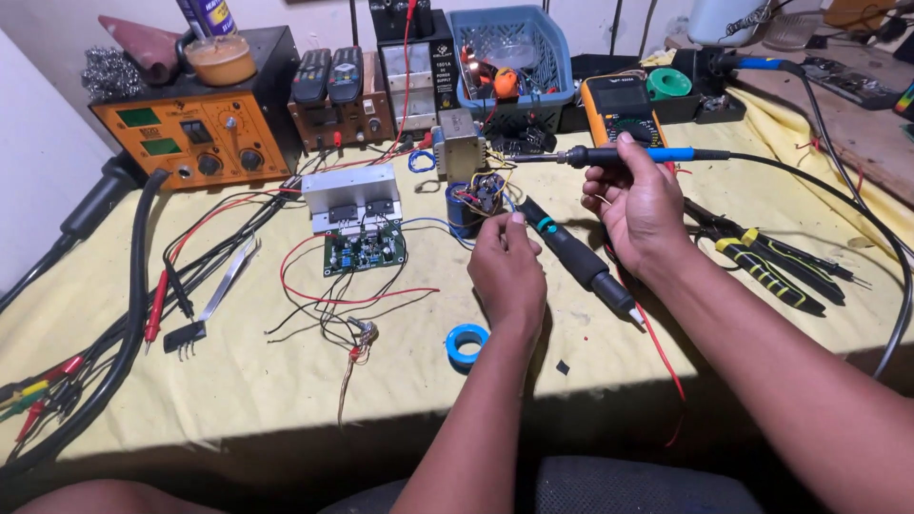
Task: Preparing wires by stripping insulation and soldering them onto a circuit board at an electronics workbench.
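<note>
1. Nearest us, a roll of blue tape [466, 345] lies on the yellow worktop [238, 381].
2. Our left hand [507, 274] pinches a thin wire, fingers narrow, just below the capacitor cluster [481, 197].
3. Our right hand [640, 205] grips the soldering iron [609, 155]; its long axis runs level, tip pointing left, just above the cluster.

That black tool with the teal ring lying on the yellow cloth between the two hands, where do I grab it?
Grip the black tool around its thick middle barrel, coming from above. It lies flat and diagonal; the upper end sits under the left hand, and the lower end narrows to a tip.
</note>
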